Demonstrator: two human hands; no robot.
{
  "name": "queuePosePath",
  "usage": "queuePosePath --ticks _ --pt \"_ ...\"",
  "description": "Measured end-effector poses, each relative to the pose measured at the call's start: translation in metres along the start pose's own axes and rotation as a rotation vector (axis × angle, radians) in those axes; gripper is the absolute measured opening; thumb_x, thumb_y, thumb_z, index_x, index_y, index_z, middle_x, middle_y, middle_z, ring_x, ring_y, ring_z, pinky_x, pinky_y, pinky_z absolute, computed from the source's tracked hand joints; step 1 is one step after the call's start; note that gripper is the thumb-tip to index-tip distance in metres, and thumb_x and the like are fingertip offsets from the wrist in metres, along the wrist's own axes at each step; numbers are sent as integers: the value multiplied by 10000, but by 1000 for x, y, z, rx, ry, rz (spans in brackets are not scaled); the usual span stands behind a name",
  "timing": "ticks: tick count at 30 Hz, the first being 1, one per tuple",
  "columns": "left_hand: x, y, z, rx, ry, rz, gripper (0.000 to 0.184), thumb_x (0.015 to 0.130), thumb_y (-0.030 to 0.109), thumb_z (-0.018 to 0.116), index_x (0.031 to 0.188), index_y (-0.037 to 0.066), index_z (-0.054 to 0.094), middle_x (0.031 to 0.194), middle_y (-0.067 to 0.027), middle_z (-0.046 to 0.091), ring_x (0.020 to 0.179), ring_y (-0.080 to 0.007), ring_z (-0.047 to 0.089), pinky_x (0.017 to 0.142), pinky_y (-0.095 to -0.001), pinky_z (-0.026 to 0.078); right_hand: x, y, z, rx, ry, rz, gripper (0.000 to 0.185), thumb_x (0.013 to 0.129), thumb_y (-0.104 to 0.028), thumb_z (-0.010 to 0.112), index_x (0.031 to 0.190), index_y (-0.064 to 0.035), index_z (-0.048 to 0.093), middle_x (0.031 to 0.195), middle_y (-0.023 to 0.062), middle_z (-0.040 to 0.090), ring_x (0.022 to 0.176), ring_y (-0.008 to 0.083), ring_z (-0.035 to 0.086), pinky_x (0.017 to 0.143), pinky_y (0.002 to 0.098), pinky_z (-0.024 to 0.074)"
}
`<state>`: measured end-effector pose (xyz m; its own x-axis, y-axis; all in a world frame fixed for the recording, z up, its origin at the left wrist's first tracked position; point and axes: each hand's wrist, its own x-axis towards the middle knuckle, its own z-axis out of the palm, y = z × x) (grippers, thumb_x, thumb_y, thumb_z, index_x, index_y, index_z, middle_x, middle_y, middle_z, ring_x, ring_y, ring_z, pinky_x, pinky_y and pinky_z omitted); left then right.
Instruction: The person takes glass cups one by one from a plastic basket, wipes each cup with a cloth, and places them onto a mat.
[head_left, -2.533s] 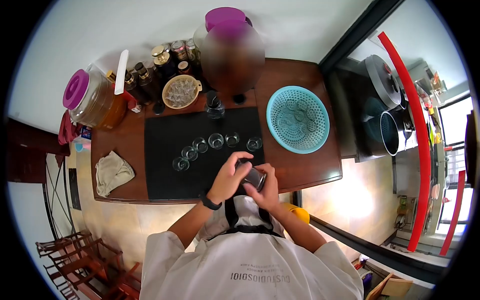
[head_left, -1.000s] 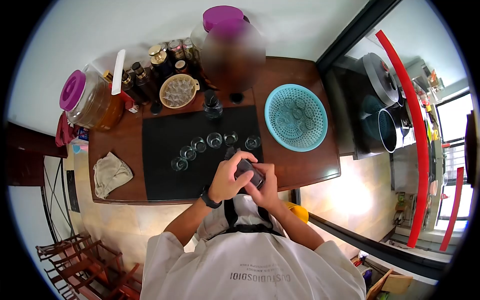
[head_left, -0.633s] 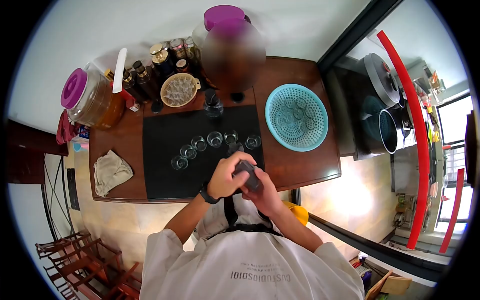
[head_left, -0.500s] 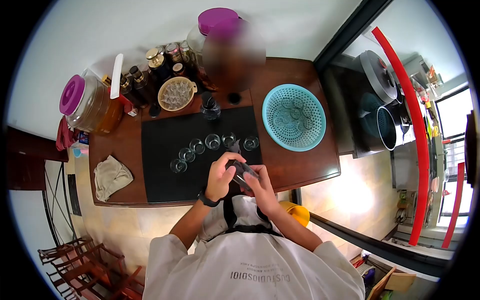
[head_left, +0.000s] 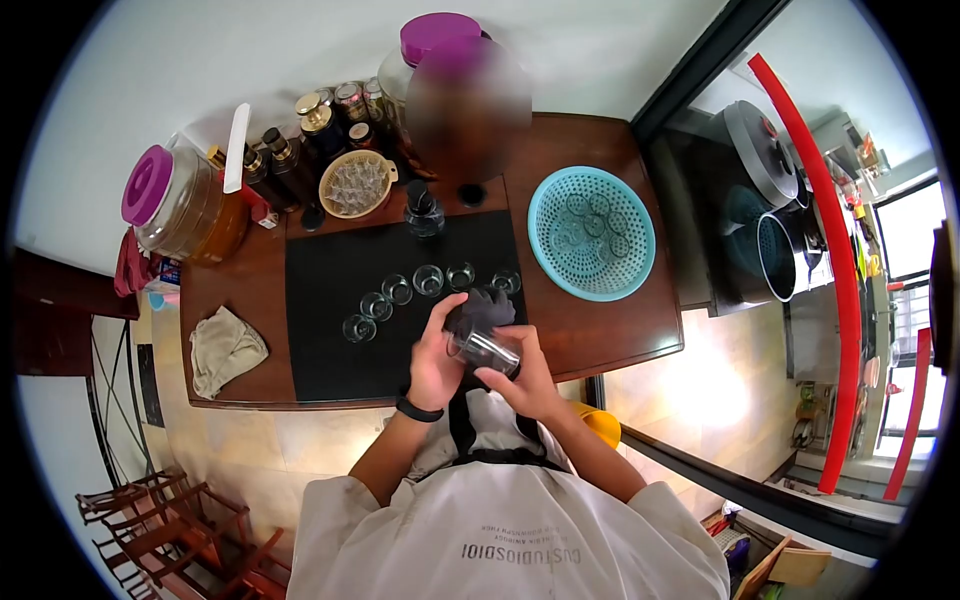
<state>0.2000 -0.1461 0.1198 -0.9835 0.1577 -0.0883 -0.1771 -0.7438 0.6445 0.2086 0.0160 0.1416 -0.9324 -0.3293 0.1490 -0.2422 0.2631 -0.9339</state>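
a: how many on the mat (head_left: 330,270)?

b: six small glasses (head_left: 428,281) in a bent row – five close together, one set apart to the right. one bottle (head_left: 424,215) at the far edge.

a: and around it?

b: one blue basin (head_left: 597,294) and one basket (head_left: 393,173), both with clear things inside, too overlapped to count. two purple-lidded jars (head_left: 200,215), one towel (head_left: 228,350).

a: the hands?

b: the right hand (head_left: 530,382) is curled around the cup (head_left: 490,352), a clear one, tilted between the two hands near the mat's close side. the left hand (head_left: 432,368) is half spread by the cup's rim and the dark rag (head_left: 486,308); i can't tell how firmly it grips.

a: what's different from half a second ago?

b: the rag – then only a bit poked out past the fingers, now a big bunch shows beyond the cup. the left fingers have opened, and more of the cup's clear side is visible. the six haven't moved.
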Motion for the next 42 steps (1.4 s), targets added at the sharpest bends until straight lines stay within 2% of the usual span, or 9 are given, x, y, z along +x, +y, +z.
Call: queuePosePath --ticks 5,15,17,21,23,27,34,39,42 --pt "0 -2 7 147 -23 107 581 767 -60 631 1281 45 380 1120 -97 566 974 -157 586 854 -286 483 -1 5 18 725 -17 402 361 948 -179 543 1226 -28 370 1137 65 517 1054 131 491 902 282 418" --pt "-4 3 12 192 137 147 471 774 -36 619 1200 42 433 1035 -77 575 935 -134 580 827 -267 486 -1 10 22 124 2 145 549 823 -268 717 1165 30 407 972 151 615 876 277 634 796 351 498" --pt "-4 3 9 205 104 244 441 784 0 620 1186 38 442 1025 -74 578 916 -116 580 802 -239 483 0 25 21 1416 -350 667 463 874 -265 662 1148 21 421 900 112 612 785 213 622 713 306 495" --pt "-10 9 12 234 138 203 431 775 42 634 1166 34 454 995 -60 565 819 -68 551 679 -195 450 -2 -4 32 929 -127 594 383 946 -312 546 1147 -5 435 827 62 578 671 135 552 594 255 442" --pt "-6 5 5 355 138 271 409 774 35 635 1148 34 468 994 -51 561 795 -58 535 654 -189 437 -1 -11 42 120 165 16 380 986 -379 435 1139 -32 455 763 37 539 610 106 481 537 236 385" --pt "-6 3 7 293 128 218 352 769 12 640 1096 33 510 1014 -29 553 759 -42 503 631 -174 415 -2 3 18 1090 -376 637 388 975 -375 472 1136 -24 431 742 44 546 618 108 508 561 233 408" --pt "-7 -2 -1 392 202 223 385 780 -12 629 1133 34 483 1034 -39 550 757 -45 507 639 -186 425 -8 3 29 500 -40 332 386 983 -377 465 1156 -34 429 929 69 560 788 110 565 649 240 459" --pt "-7 1 5 274 67 226 492 785 -15 642 1211 56 406 1040 -73 559 856 -99 571 742 -239 490 -1 7 15 1423 -399 674 345 969 -287 524 1173 -30 419 963 74 567 770 141 584 671 265 463" --pt "-9 2 3 259 144 122 537 776 -16 652 1233 67 384 1053 -81 555 918 -134 575 809 -271 489 -5 -17 30 563 -70 381 506 988 -519 316 1138 -65 480 870 76 581 670 166 563 646 292 446"
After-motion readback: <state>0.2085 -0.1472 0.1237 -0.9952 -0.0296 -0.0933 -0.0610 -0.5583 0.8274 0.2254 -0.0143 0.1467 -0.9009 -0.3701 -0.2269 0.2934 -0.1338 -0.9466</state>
